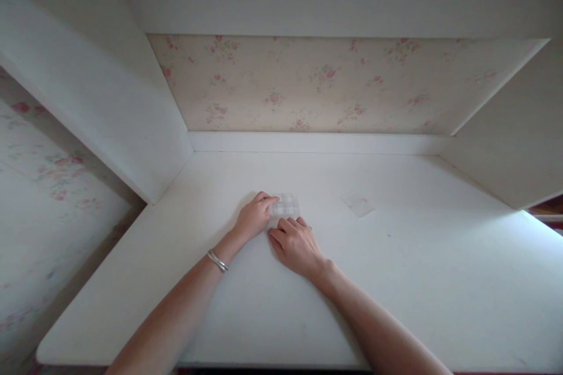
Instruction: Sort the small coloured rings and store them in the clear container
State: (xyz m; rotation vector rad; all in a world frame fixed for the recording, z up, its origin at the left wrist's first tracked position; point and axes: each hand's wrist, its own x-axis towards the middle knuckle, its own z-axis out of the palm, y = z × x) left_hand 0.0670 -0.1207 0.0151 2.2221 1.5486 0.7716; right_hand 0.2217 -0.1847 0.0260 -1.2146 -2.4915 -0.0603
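Observation:
A small clear plastic box (285, 205) with compartments lies on the white desk (396, 281) near its middle. My left hand (254, 217) rests at the box's left side, its fingertips touching the box's left edge. My right hand (295, 243) lies just in front of the box, fingers curled against its near edge. A silver bracelet (217, 261) sits on my left wrist. Whether either hand grips the box or only touches it is unclear.
A thin clear square piece (358, 204) lies flat on the desk to the right of the box. White side panels (101, 99) close in the desk left and right. Floral wallpaper (316, 85) covers the back wall. Bright light falls on the desk's right edge.

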